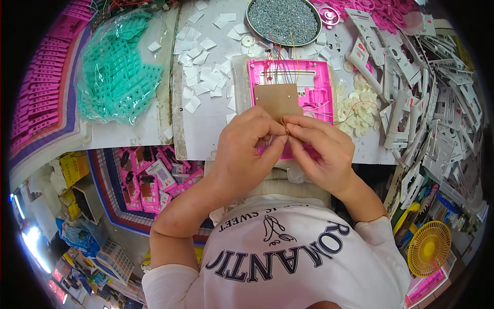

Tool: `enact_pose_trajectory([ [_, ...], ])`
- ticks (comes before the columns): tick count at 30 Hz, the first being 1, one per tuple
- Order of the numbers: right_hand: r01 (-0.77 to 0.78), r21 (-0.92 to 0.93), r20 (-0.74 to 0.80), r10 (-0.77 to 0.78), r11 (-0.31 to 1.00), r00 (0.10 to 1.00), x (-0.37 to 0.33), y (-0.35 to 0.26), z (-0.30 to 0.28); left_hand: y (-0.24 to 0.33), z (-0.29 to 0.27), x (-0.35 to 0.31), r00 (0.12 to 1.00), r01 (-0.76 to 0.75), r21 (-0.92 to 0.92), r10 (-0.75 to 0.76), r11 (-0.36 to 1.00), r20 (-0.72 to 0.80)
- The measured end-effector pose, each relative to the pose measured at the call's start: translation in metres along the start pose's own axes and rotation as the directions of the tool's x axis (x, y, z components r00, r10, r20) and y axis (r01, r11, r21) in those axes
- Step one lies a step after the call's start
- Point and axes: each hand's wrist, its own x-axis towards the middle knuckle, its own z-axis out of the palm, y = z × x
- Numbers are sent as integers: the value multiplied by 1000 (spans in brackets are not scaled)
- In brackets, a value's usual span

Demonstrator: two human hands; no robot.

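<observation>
A pink plastic housing lies on the table in front of me, with a brown circuit board over its middle. Several thin coloured wires run from the board's far side. At the board's near edge, my left hand and my right hand meet, both closed in a pinch. Between their fingertips is a thin wire, partly covered by the fingers. A red lead trails off to the right of my right hand.
A round pan of screws stands at the back. White paper squares are scattered left of the housing. Bagged teal parts lie farther left. White discs and piled grey-white panels sit to the right. Below the table's edge is a bin of pink parts.
</observation>
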Motion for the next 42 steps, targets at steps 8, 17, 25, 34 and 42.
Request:
enact_pose_trajectory([
  [8,39,17,-2,-39,999,999,-2,4,2,9,-3,7,1000,-14,111,13,994,10],
  [17,204,-27,109,-200,979,974,-4,6,-1,15,-30,28,883,397,-25,-374,918,285],
  [25,297,-98,209,-272,950,939,-1,11,-4,16,-46,52,722,473,47,-418,880,551],
  [34,384,-235,367,-284,893,886,5,14,-5,-4,-19,24,908,-398,405,291,823,301],
  [42,389,-230,438,-262,892,860,16,11,-1,-9,-22,17,923,-372,404,285,836,259],
])
